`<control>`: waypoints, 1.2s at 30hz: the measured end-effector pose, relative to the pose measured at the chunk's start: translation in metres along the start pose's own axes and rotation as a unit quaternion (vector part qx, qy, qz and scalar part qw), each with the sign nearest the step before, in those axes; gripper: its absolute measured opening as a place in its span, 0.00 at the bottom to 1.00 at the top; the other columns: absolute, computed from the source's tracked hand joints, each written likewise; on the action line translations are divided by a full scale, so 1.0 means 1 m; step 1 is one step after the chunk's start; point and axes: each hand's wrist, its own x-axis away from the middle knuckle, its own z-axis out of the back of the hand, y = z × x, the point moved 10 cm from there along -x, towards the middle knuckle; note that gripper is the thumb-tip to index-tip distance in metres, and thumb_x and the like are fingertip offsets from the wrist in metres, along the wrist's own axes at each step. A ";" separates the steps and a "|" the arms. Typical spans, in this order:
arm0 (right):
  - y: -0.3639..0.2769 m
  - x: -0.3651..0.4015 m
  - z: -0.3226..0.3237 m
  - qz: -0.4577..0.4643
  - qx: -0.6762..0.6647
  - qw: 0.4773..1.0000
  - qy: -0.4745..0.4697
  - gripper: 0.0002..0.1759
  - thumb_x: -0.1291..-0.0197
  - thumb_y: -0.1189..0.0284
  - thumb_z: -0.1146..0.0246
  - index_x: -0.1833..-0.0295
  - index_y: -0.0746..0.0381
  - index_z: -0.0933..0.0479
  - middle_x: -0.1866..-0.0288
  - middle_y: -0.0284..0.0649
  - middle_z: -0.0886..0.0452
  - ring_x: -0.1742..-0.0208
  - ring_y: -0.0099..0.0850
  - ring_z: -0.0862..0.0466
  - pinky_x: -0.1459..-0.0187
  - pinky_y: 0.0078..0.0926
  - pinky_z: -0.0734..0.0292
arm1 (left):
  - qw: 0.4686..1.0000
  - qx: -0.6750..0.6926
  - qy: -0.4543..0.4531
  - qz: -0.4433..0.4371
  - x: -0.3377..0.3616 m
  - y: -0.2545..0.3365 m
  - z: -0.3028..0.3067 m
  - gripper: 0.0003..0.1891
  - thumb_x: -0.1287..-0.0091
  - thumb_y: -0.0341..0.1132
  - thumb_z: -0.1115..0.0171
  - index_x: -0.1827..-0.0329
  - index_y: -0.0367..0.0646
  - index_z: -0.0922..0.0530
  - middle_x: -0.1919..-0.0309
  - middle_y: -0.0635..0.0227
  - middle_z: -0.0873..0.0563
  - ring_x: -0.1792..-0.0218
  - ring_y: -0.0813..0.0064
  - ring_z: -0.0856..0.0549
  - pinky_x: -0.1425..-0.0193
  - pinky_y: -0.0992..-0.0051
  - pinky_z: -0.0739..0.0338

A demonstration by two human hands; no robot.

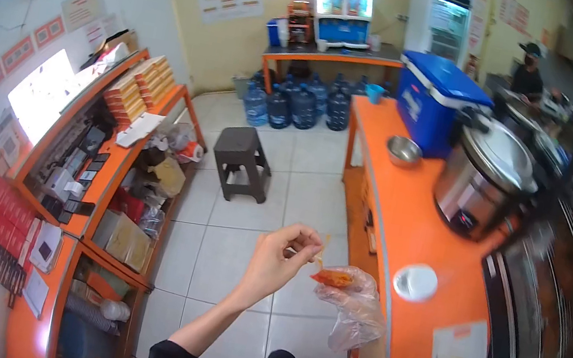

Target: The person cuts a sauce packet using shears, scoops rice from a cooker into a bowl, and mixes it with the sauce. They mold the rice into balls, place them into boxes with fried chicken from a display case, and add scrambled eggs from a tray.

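Observation:
My bare left hand (281, 258) is raised over the floor, its thumb and fingertips pinched on a thin yellow band (324, 244). That band runs down to a small clear bag of orange-red sauce (333, 278). My right hand (360, 305) wears a loose clear plastic glove and has its fingers closed around the sauce bag. Whether the band is looped around the bag's neck is too small to tell. Both hands are close together, left of the orange counter (410, 234).
On the counter are a white round lid (415, 282), a metal bowl (403, 151), a large steel cooker (484, 174) and a blue cooler (439, 102). A dark stool (241, 156) stands on the tiles. Orange shelves (125, 190) line the left. A person (528, 74) stands far right.

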 end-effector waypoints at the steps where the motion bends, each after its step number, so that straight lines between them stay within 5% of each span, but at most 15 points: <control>1: 0.000 -0.043 -0.011 -0.001 -0.023 0.999 -0.035 0.20 0.48 0.87 0.32 0.48 0.70 0.24 0.51 0.50 0.17 0.50 0.35 0.16 0.48 0.34 0.17 | 1.000 -0.003 0.011 -0.001 -0.030 -0.011 0.026 0.05 0.34 0.25 0.37 0.59 0.34 0.20 0.65 0.70 0.16 0.67 0.85 0.17 0.62 0.82 0.21; 5: 0.016 -0.214 -0.037 -0.059 0.044 0.994 -0.080 0.17 0.48 0.86 0.31 0.51 0.71 0.23 0.53 0.49 0.17 0.51 0.34 0.15 0.48 0.32 0.17 | 1.000 -0.004 -0.011 0.009 -0.151 -0.082 0.112 0.06 0.34 0.25 0.37 0.57 0.35 0.18 0.64 0.70 0.16 0.65 0.84 0.17 0.60 0.82 0.22; 9: 0.018 -0.365 -0.039 0.006 0.078 0.994 -0.077 0.16 0.47 0.84 0.31 0.51 0.69 0.23 0.52 0.48 0.17 0.52 0.34 0.15 0.48 0.30 0.18 | 0.999 0.015 -0.024 0.015 -0.284 -0.135 0.170 0.06 0.36 0.24 0.37 0.58 0.36 0.16 0.64 0.70 0.15 0.64 0.85 0.18 0.60 0.82 0.23; 16: 0.016 -0.601 -0.006 -0.014 -0.025 1.000 -0.001 0.18 0.46 0.85 0.32 0.49 0.69 0.25 0.50 0.52 0.19 0.49 0.40 0.16 0.45 0.36 0.18 | 0.990 -0.039 -0.139 -0.008 -0.529 -0.207 0.225 0.08 0.38 0.24 0.39 0.58 0.41 0.14 0.64 0.67 0.15 0.65 0.81 0.16 0.63 0.82 0.22; 21: 0.035 -0.808 -0.001 0.005 0.008 0.999 -0.049 0.17 0.44 0.84 0.33 0.49 0.67 0.25 0.49 0.52 0.19 0.47 0.40 0.17 0.44 0.36 0.18 | 0.997 0.024 -0.071 -0.020 -0.684 -0.285 0.299 0.11 0.39 0.20 0.41 0.57 0.39 0.14 0.65 0.64 0.16 0.64 0.81 0.17 0.64 0.81 0.23; 24: 0.024 -0.923 -0.030 0.004 -0.097 0.987 -0.126 0.17 0.43 0.84 0.34 0.48 0.66 0.25 0.51 0.46 0.19 0.48 0.36 0.17 0.44 0.34 0.19 | 0.999 0.049 -0.023 -0.010 -0.770 -0.314 0.352 0.12 0.40 0.17 0.44 0.58 0.34 0.15 0.64 0.64 0.16 0.66 0.79 0.17 0.62 0.82 0.24; 27: 0.016 -1.032 -0.036 -0.021 -0.071 0.987 -0.145 0.16 0.43 0.83 0.34 0.48 0.66 0.25 0.52 0.44 0.19 0.48 0.33 0.17 0.45 0.32 0.19 | 0.999 -0.025 0.029 0.013 -0.857 -0.329 0.391 0.15 0.42 0.13 0.49 0.58 0.33 0.16 0.61 0.62 0.17 0.63 0.77 0.17 0.59 0.80 0.22; 36: -0.010 -1.319 0.085 0.031 -0.047 0.998 -0.003 0.15 0.44 0.82 0.33 0.50 0.66 0.23 0.53 0.45 0.17 0.50 0.31 0.17 0.47 0.27 0.19 | 0.985 -0.100 0.023 -0.141 -1.152 -0.416 0.402 0.17 0.60 0.26 0.24 0.63 0.37 0.14 0.67 0.61 0.16 0.66 0.71 0.15 0.61 0.75 0.17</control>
